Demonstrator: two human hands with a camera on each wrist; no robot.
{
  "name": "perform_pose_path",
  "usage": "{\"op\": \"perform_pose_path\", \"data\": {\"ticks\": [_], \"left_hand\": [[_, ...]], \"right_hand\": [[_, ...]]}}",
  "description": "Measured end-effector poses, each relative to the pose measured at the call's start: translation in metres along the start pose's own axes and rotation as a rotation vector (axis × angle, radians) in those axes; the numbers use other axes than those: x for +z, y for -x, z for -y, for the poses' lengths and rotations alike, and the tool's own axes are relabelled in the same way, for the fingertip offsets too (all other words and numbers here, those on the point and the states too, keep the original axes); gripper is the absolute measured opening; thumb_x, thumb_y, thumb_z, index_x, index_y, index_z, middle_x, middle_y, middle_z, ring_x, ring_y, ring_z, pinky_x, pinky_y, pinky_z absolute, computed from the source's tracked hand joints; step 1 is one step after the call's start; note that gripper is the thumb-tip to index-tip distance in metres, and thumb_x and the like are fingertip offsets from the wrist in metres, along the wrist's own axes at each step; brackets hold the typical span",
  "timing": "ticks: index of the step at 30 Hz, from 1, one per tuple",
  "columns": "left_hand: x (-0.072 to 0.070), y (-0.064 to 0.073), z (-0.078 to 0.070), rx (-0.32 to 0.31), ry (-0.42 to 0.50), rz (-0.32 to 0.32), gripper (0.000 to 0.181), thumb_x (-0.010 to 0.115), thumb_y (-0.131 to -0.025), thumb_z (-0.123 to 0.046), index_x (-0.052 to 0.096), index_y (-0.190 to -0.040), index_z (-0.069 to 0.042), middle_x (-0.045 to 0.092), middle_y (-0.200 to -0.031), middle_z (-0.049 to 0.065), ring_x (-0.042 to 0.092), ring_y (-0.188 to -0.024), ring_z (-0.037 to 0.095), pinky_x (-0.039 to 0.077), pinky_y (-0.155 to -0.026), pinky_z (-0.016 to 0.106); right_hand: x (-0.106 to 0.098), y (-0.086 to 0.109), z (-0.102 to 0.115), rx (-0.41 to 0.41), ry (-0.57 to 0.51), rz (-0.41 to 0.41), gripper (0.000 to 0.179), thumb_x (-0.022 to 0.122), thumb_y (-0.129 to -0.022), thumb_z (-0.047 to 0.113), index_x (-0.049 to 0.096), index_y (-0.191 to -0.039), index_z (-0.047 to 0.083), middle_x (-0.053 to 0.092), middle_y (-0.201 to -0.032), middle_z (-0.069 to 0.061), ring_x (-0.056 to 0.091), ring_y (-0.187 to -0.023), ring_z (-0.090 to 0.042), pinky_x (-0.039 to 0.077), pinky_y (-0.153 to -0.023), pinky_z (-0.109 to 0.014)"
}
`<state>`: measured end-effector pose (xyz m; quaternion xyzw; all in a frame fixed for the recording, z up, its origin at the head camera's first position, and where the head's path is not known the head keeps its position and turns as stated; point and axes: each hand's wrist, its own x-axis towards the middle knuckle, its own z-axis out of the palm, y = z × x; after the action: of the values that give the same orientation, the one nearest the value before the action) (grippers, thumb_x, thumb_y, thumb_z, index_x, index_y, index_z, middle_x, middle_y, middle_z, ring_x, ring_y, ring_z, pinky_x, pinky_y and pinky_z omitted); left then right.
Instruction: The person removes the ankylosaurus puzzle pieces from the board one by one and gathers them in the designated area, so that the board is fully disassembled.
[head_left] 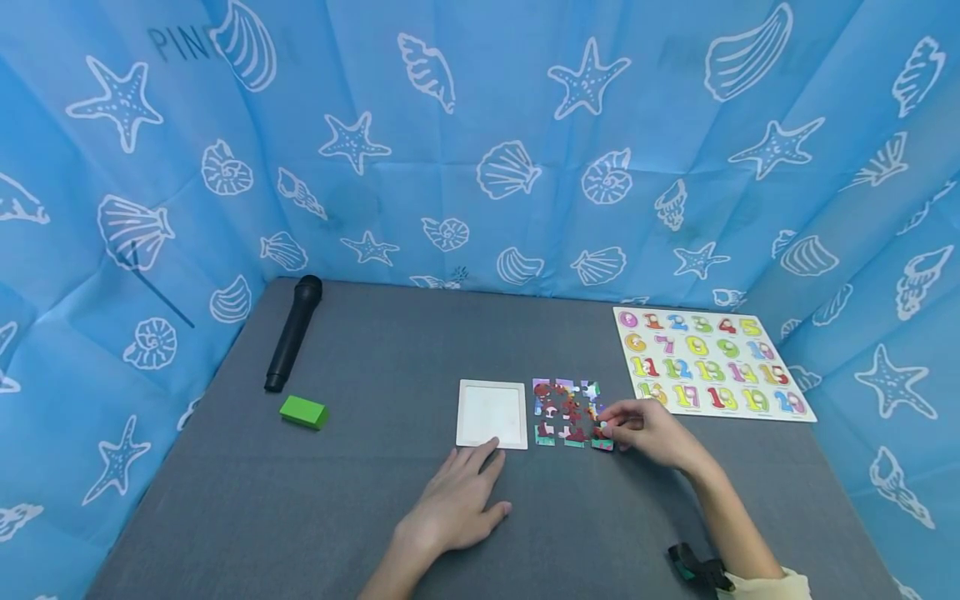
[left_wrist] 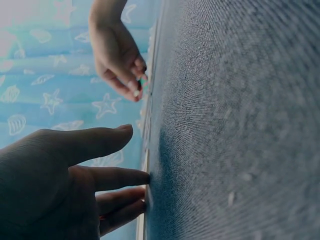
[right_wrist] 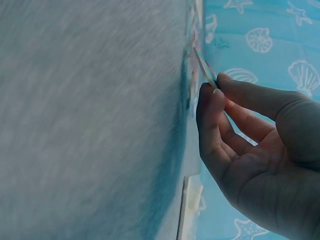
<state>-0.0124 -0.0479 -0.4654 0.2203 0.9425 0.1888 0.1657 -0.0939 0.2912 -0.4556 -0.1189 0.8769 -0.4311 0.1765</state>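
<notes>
My left hand (head_left: 457, 504) lies with its fingers extended, the fingertips touching the near edge of a white square puzzle tray (head_left: 491, 412) whose inside is bare. Just right of the tray, a jigsaw of several colourful pieces (head_left: 543, 390) lies loosely arranged in a square, with gaps between them. At its right side my right hand (head_left: 651, 429) pinches one thin puzzle piece (right_wrist: 204, 67) between thumb and fingers. In the right wrist view that piece is tilted, seen almost edge-on. Its picture is mostly hidden by my fingers.
A number puzzle board (head_left: 712, 367) lies at the back right, near my right hand. On the left are a black microphone (head_left: 294, 333) and a green block (head_left: 303, 412). A black strap (head_left: 697, 568) sits by the right sleeve. A blue shell-print curtain (head_left: 480, 150) surrounds the grey table.
</notes>
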Motion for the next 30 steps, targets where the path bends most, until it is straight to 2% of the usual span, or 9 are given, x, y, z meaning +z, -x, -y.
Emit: {"op": "perform_pose_path", "data": {"ticks": [7,13,19,24,30], "left_hand": [[-0.005,0.005,0.005,0.027,-0.001,0.030,0.069,0.067,-0.106,-0.046,0.050,-0.163,-0.014,0.034,-0.179,0.001,0.037,-0.165,0.025,0.033,-0.134,0.059],[-0.008,0.014,0.014,0.060,0.014,0.036,0.068,0.068,-0.106,-0.045,0.050,-0.163,-0.013,0.035,-0.179,-0.001,0.038,-0.164,0.023,0.034,-0.133,0.060],[-0.015,0.024,0.025,0.043,0.028,0.071,0.067,0.067,-0.106,-0.045,0.051,-0.163,-0.013,0.038,-0.178,0.001,0.040,-0.164,0.025,0.035,-0.132,0.061],[-0.018,0.034,0.037,0.044,0.071,0.073,0.066,0.066,-0.107,-0.046,0.051,-0.163,-0.014,0.043,-0.175,0.004,0.043,-0.162,0.028,0.036,-0.131,0.062],[-0.024,0.043,0.053,0.002,0.115,0.082,0.070,0.057,-0.107,-0.063,0.052,-0.163,-0.022,0.050,-0.169,0.001,0.052,-0.155,0.030,0.045,-0.123,0.062]], "right_hand": [[0.006,-0.001,-0.002,-0.014,0.022,-0.003,0.021,0.072,-0.102,0.004,0.073,-0.117,-0.010,0.075,-0.095,-0.015,0.069,-0.075,-0.008,0.062,-0.065,-0.027],[0.014,-0.005,0.000,-0.007,0.145,-0.073,0.012,0.076,-0.099,0.006,0.078,-0.108,-0.003,0.073,-0.087,-0.005,0.060,-0.069,-0.003,0.052,-0.059,-0.021],[0.017,-0.006,0.002,0.006,0.211,-0.113,0.008,0.079,-0.097,0.006,0.078,-0.102,0.000,0.074,-0.084,-0.003,0.060,-0.069,-0.004,0.050,-0.059,-0.021],[0.020,-0.006,0.004,0.007,0.226,-0.124,0.006,0.079,-0.097,0.005,0.079,-0.101,0.001,0.073,-0.083,-0.002,0.059,-0.069,-0.004,0.049,-0.059,-0.020],[0.017,-0.001,0.010,-0.006,0.242,-0.159,0.011,0.077,-0.099,0.008,0.079,-0.107,0.000,0.073,-0.085,-0.002,0.060,-0.071,-0.005,0.051,-0.061,-0.020]]}}
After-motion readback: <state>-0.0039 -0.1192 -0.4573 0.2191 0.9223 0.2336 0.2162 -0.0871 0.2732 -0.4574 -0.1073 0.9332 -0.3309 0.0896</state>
